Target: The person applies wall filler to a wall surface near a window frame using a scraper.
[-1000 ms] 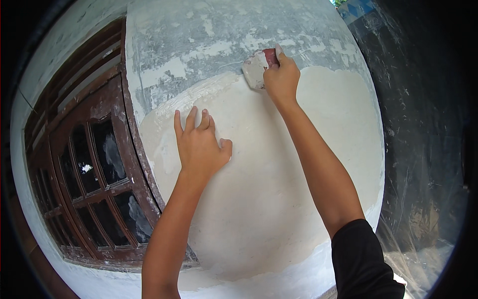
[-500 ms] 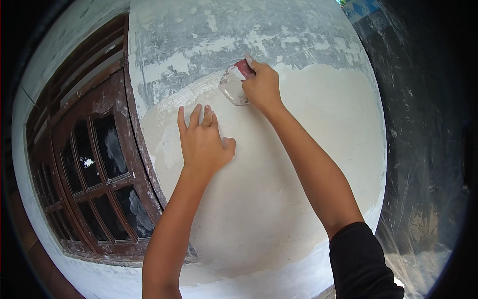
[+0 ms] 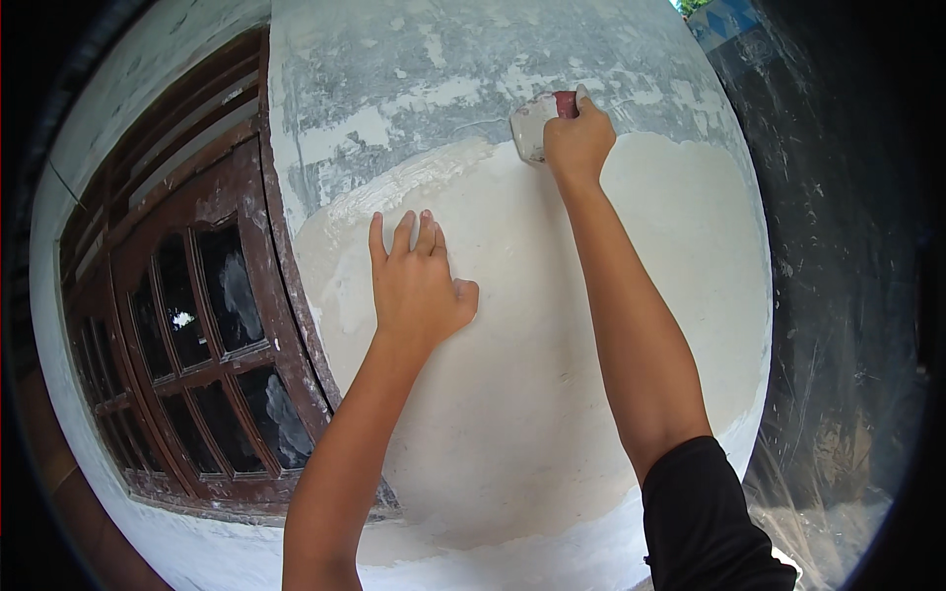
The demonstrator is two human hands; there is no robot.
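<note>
My right hand (image 3: 581, 143) grips the red handle of a putty knife (image 3: 533, 128) with a wide blade smeared in white paste. Its blade lies against the wall, at the upper border of a smooth cream-coloured coat of putty (image 3: 512, 394). Lower and to the left, my left hand (image 3: 419, 281) is raised close to the coat with its fingers stretched out and nothing in it. I cannot tell whether its palm touches the wall. Between the two hands, a rough ridge of wet putty (image 3: 419, 177) runs along the coat's top left edge.
Above the coat the wall (image 3: 394, 59) is grey with patchy white streaks. On the left is a dark brown wooden window (image 3: 197, 364) with glass panes and whitish smudges. A dark sheet (image 3: 828, 325) hangs along the right side.
My right hand has moved the putty knife right and slightly up along the coat's top edge. The ridge of putty shows longer behind it. My left hand has hardly shifted against the wall.
</note>
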